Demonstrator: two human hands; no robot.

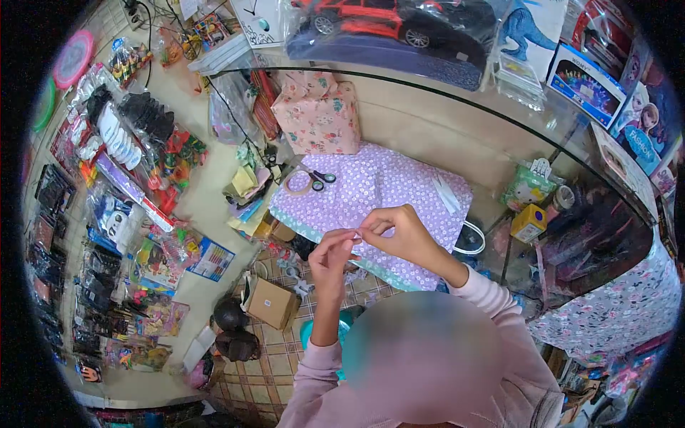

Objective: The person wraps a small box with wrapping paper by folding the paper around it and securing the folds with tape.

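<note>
My left hand (330, 258) and my right hand (401, 232) meet over the front part of a purple flowered sheet (407, 175). Both are closed in a pinch, fingertips almost touching. Whatever lies between them is too small to make out. Past my hands, at the sheet's left side, black-handled scissors (318, 182) rest beside a beige tape roll (297, 182). Thin white strips (446, 194) lie near its right edge. Behind the sheet stands a box wrapped in pink floral paper (317, 114).
A glass shelf edge (457, 100) curves above the work surface, with a boxed red toy car (364, 18) on it. At right sits a yellow box (529, 223). Below left, a brown carton (272, 303) stands near the tiled floor. Packaged goods hang along the left wall.
</note>
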